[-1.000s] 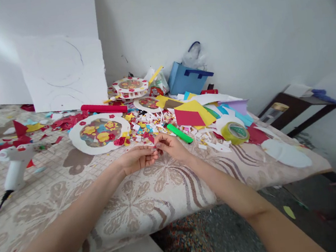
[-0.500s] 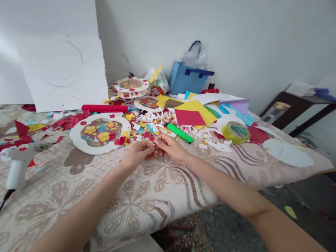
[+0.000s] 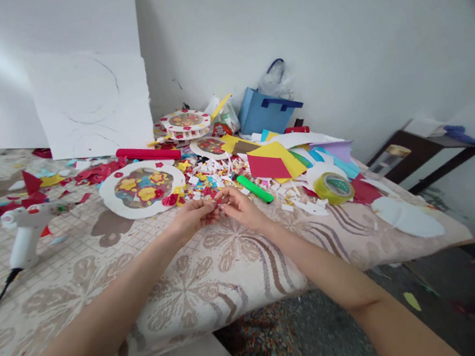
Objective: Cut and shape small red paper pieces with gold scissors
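Both hands have crept slightly toward the green marker (image 3: 255, 188) since a second ago. Left hand (image 3: 191, 219) and right hand (image 3: 238, 206) meet fingertip to fingertip, pinching a small red paper scrap (image 3: 217, 202) just short of that marker, over the patterned bench (image 3: 100, 268). Such a tiny piece could slip and vanish among the paper scraps (image 3: 211, 179) just beyond.

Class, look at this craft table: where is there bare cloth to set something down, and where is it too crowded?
Bare cloth lies along the near edge, between the glue gun and the two arms. The far right corner, past the white disc, is fairly free. Behind the left hand and right hand, scraps and coloured sheets crowd it.
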{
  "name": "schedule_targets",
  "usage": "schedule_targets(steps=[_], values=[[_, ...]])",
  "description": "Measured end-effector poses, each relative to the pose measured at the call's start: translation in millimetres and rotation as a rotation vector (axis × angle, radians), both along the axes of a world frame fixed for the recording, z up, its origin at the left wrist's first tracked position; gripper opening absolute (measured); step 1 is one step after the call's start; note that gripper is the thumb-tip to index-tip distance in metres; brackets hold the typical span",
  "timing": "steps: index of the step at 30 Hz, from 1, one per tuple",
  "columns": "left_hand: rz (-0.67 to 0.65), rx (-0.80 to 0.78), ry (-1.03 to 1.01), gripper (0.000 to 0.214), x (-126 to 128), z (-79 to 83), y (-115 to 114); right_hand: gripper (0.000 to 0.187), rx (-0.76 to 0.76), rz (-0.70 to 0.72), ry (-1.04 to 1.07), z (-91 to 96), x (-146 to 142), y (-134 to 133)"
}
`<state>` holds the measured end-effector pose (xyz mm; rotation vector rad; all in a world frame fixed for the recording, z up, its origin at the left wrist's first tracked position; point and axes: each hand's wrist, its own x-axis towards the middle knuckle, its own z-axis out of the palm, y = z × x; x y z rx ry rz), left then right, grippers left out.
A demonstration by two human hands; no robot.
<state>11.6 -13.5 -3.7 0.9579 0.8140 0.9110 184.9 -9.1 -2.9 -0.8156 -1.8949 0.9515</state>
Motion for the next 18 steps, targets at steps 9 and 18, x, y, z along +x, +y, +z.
schedule_targets(steps=[9, 18], values=[[0.045, -0.068, -0.044, 0.013, 3.5, 2.0, -1.2, 0.005, 0.331, -0.05, -0.126, 4.4, 1.3, -2.0], [0.007, -0.146, -0.086, 0.013, 2.0, 3.4, -0.4, 0.009, 0.408, -0.098, -0.147, 2.0, 1.2, -0.6]])
